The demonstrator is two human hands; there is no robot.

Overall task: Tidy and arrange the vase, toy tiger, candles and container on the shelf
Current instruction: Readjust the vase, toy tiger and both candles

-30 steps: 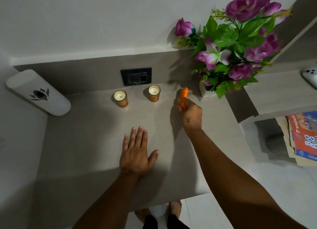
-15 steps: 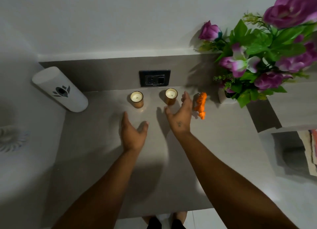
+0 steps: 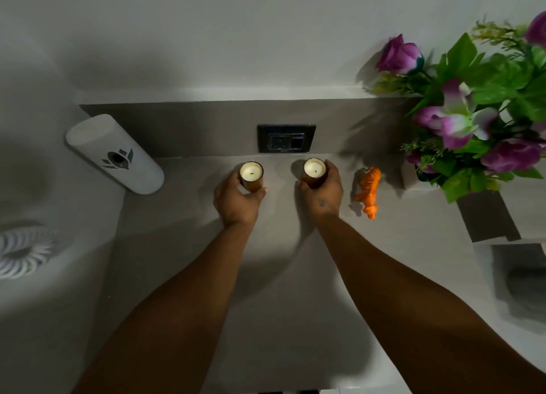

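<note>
Two small candles in amber glass stand near the back of the grey shelf (image 3: 266,275). My left hand (image 3: 236,200) wraps around the left candle (image 3: 251,172). My right hand (image 3: 320,191) wraps around the right candle (image 3: 314,169). An orange toy tiger (image 3: 368,188) lies free on the shelf just right of my right hand. At the back right stands a white vase (image 3: 413,176) of purple flowers and green leaves (image 3: 472,112), mostly hiding the vase. A white cylindrical container (image 3: 113,154) with a dark lotus mark stands at the back left corner.
A black wall socket (image 3: 286,138) sits on the back panel just behind the candles. A striped round object (image 3: 20,253) shows at the far left edge. A lower recess (image 3: 520,275) opens beside the shelf at the right.
My right hand let go of the toy tiger, which now lies beside the vase. Both hands moved forward and closed around the two candles. The view shifted left.
</note>
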